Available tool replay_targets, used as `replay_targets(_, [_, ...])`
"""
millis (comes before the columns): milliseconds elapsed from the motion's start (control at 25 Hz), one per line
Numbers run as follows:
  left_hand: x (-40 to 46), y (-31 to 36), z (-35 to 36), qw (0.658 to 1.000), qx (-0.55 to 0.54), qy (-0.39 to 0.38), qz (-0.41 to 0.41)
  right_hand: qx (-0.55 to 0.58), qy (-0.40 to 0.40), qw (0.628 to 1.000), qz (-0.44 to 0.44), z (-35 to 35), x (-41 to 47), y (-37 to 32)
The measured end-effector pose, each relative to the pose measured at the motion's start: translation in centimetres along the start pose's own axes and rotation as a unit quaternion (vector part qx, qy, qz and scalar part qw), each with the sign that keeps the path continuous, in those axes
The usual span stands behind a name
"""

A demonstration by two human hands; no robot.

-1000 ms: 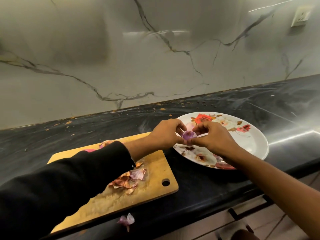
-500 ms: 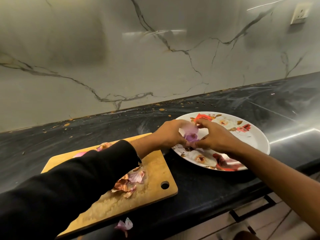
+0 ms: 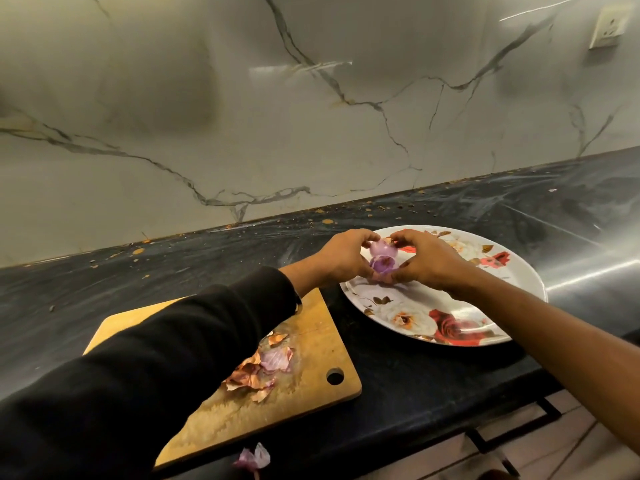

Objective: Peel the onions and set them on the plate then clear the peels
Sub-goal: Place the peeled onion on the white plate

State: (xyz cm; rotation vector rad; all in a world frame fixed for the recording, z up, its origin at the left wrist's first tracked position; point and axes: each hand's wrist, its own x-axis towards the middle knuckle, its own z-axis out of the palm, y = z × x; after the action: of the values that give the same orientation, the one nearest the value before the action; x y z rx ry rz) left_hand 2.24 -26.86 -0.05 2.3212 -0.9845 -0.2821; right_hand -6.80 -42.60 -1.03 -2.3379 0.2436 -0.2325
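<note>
A small purple onion (image 3: 382, 263) is held between both hands just above the left rim of the flowered plate (image 3: 502, 306). My left hand (image 3: 343, 259) grips it from the left and my right hand (image 3: 427, 263) pinches it from the right. A loosened pale purple skin (image 3: 381, 249) stands up behind the onion, with fingertips of both hands on it. Brown and purple peels (image 3: 261, 370) lie on the wooden cutting board (image 3: 311, 382), partly hidden by my left sleeve.
One purple peel scrap (image 3: 252, 457) lies at the black counter's front edge, below the board. The marble wall rises behind the counter (image 3: 173, 271), with a socket (image 3: 607, 27) at top right. Drawer fronts show below on the right.
Both hands have lifted slightly toward the plate's far left side, and the outer skin has been pulled open wider, baring more of the onion.
</note>
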Motion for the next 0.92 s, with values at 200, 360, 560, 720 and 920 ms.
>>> replay_targets(200, [-0.2,-0.2,0.0,1.000,-0.013,-0.009,0.001,0.012,-0.008,1.000,0.002,0.3,0.0,0.3])
replay_targets(360, [-0.8,-0.2,-0.1,1.000,-0.022,-0.007,0.004,0.002,-0.012,1.000,-0.004,0.2,-0.4,0.1])
replay_targets(560, [-2.3,-0.3,-0.9,0.999,-0.036,0.004,0.012,-0.050,-0.001,0.999,-0.013,0.1,-1.3,-1.0])
replay_targets(720, [-4.1,-0.7,-2.2,0.998,-0.052,0.016,0.018,-0.055,0.082,0.994,-0.037,0.1,-2.7,-2.2])
replay_targets(920, [-7.8,-2.1,-3.9,0.997,-0.058,0.034,0.022,-0.087,0.077,0.988,-0.098,1.7,-4.0,-5.2])
